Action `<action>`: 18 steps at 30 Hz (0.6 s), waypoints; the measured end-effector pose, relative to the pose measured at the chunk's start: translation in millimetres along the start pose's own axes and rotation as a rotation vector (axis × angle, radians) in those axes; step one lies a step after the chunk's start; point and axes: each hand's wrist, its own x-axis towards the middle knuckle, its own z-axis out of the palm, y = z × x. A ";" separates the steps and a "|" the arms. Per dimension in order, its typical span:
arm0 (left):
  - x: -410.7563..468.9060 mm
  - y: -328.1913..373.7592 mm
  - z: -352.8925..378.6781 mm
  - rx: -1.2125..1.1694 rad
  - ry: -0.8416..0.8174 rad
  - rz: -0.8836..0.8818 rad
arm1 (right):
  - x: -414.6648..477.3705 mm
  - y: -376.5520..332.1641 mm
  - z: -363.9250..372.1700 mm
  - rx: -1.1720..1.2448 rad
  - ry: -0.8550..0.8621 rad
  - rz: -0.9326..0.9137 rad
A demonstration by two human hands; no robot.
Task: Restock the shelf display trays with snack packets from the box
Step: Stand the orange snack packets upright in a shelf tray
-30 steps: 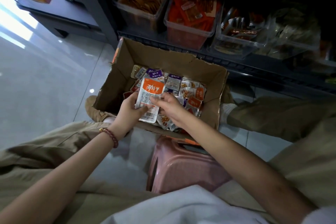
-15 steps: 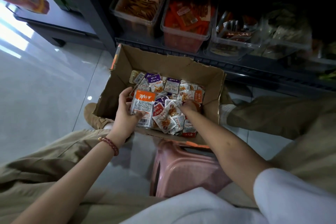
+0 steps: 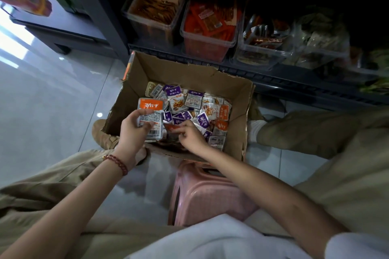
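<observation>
A torn cardboard box (image 3: 189, 72) stands on the floor before the shelf, full of small purple, orange and white snack packets (image 3: 194, 101). My left hand (image 3: 134, 128) grips a stack of orange-topped white packets (image 3: 150, 111) over the box's near left corner. My right hand (image 3: 189, 134) reaches into the box beside it and pinches a small orange packet (image 3: 171, 127). Clear display trays sit on the low shelf behind the box: one with brown sticks (image 3: 153, 9), one with red packets (image 3: 210, 29), one partly filled (image 3: 261, 46).
A pink plastic stool (image 3: 208, 195) stands under me, between my knees. My feet flank the box. The dark shelf rail (image 3: 294, 82) runs just behind the box. Glossy tiled floor (image 3: 46, 101) spreads to the left, with a dark cabinet base (image 3: 63, 33) beyond.
My right hand came back from the far right of the box toward the left hand, now pinching an orange packet. The left hand keeps its stack, shifted slightly.
</observation>
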 end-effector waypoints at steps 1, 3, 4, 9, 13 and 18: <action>-0.9 0.6 0.6 -0.009 0.000 -0.004 | 0.7 -7.3 -11.0 0.061 0.000 -0.029; -1.4 -0.4 1.1 0.007 0.001 -0.007 | 4.4 -23.4 -40.1 0.160 0.076 -0.086; -1.9 0.0 1.3 0.018 -0.001 0.000 | 5.9 -31.8 -57.0 0.218 0.121 -0.107; -5.4 4.6 6.4 0.068 -0.065 0.043 | 3.9 -52.6 -136.9 0.395 0.214 -0.131; -7.4 6.4 12.0 0.061 -0.083 0.086 | -8.0 -46.5 -161.5 0.328 0.173 -0.173; -5.8 11.9 10.3 -0.035 -0.004 0.093 | -25.5 -46.1 -165.5 0.297 0.117 -0.173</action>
